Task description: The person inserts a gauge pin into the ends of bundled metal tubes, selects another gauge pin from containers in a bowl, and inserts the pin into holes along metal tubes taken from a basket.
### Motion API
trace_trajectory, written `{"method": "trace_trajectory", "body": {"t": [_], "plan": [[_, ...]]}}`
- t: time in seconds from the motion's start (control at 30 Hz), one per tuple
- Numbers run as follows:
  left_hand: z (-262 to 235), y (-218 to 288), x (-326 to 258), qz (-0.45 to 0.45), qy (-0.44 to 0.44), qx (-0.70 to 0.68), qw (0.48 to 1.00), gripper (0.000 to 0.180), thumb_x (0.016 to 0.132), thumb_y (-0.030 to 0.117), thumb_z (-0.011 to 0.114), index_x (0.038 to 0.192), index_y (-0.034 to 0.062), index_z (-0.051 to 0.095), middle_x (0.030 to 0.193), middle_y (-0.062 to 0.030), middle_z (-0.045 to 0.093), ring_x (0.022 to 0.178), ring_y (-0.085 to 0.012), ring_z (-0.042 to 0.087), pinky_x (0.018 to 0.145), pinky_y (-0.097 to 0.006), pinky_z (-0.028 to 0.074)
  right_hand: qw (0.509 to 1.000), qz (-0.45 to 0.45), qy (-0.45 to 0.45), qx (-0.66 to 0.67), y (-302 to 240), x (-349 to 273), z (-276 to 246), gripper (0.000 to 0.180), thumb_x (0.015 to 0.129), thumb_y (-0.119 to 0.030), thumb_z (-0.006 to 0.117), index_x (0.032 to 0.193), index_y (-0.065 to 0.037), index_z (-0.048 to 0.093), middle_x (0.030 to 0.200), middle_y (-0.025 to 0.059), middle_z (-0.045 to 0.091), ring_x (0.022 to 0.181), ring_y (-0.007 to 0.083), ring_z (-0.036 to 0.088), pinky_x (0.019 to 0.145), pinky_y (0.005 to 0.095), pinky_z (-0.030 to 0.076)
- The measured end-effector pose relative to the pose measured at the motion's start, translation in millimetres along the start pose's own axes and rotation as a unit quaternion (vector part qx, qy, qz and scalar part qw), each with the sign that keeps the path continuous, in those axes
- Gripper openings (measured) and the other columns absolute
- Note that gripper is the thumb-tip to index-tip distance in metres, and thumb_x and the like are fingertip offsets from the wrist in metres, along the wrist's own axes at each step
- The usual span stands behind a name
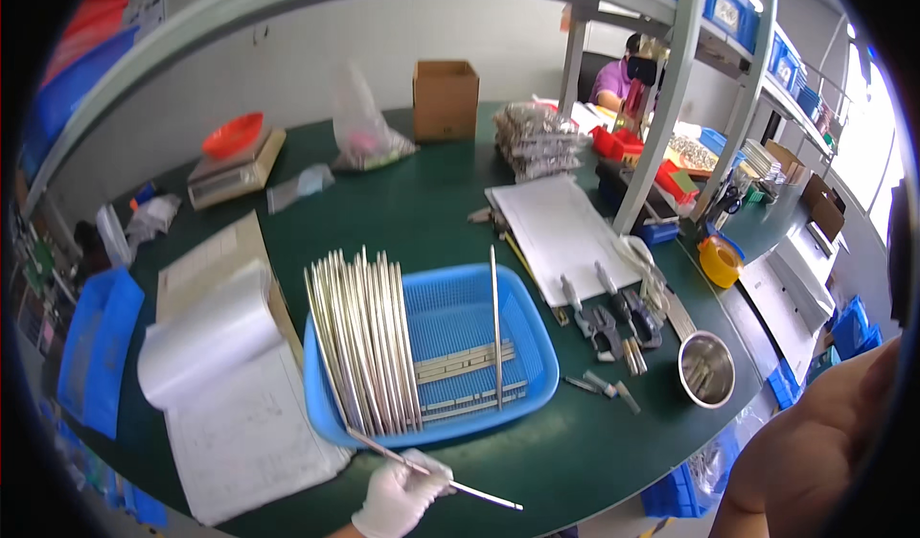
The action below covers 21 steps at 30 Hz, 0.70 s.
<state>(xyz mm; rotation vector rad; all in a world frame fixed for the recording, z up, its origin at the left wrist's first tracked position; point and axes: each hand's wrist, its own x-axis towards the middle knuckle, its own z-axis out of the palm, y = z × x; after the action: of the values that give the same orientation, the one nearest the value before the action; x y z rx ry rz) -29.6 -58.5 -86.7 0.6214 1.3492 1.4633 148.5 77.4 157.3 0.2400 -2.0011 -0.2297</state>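
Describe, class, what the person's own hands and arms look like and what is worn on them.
The left hand wears a thin white glove, snug and slightly wrinkled, ending at the wrist; no sleeve shows past its cuff. At the lower right, a bare arm fills the corner with no sleeve, watch or markings; its hand is out of view.
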Motion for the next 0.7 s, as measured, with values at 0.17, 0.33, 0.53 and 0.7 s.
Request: {"method": "trace_trajectory", "body": {"t": [0.17, 0.33, 0.53, 0.7], "plan": [[-0.9, -9.7, -16.9, 0.088, 0.027, 0.139, 0.986, 0.004, 0.081, -0.001, 0.06, 0.083, -0.0002, 0.058, 0.075, -0.006, 0.06, 0.069, -0.0146, 0.06, 0.065, -0.026, 0.05, 0.993, -0.02, 0.047, -0.109, 3.0, -7.5, -33.5, 0.059, 0.079, -0.052, 0.059, 0.111, -0.009, 0.036, 0.071, -0.0001, 0.035, 0.056, 0.011, 0.034, 0.05, 0.0257, 0.029], [-6.1, -23.1, 5.3, 0.01, -0.056, 0.12, 0.991, 0.007, 0.086, 0.007, 0.059, 0.091, 0.0035, 0.056, 0.081, -0.003, 0.058, 0.073, -0.0098, 0.058, 0.067, -0.023, 0.05, 0.977, -0.034, 0.056, -0.204, -0.4, -26.3, -53.7, 0.056, 0.079, -0.051, 0.059, 0.107, -0.008, 0.038, 0.07, -0.0001, 0.035, 0.056, 0.0107, 0.034, 0.05, 0.0253, 0.029], [1.1, 1.3, -0.7, 0.029, -0.008, 0.076, 0.997, 0.002, 0.084, 0.0, 0.058, 0.084, -0.0015, 0.056, 0.079, -0.0098, 0.06, 0.073, -0.0175, 0.061, 0.071, -0.03, 0.053, 0.991, 0.043, 0.041, -0.123, 8.5, -53.4, -47.0, 0.052, 0.08, -0.05, 0.059, 0.102, -0.007, 0.04, 0.07, 0.0, 0.035, 0.055, 0.0103, 0.034, 0.05, 0.0248, 0.028], [5.0, 9.6, 1.8, 0.008, 0.0, 0.018, 1.0, 0.008, 0.083, 0.0, 0.06, 0.087, -0.0034, 0.055, 0.081, -0.0094, 0.059, 0.075, -0.0163, 0.062, 0.073, -0.029, 0.054, 0.992, 0.097, 0.055, -0.057, 17.6, -90.9, -32.3, 0.05, 0.081, -0.049, 0.059, 0.098, -0.006, 0.042, 0.069, 0.0, 0.035, 0.055, 0.01, 0.034, 0.05, 0.0244, 0.028]]}}
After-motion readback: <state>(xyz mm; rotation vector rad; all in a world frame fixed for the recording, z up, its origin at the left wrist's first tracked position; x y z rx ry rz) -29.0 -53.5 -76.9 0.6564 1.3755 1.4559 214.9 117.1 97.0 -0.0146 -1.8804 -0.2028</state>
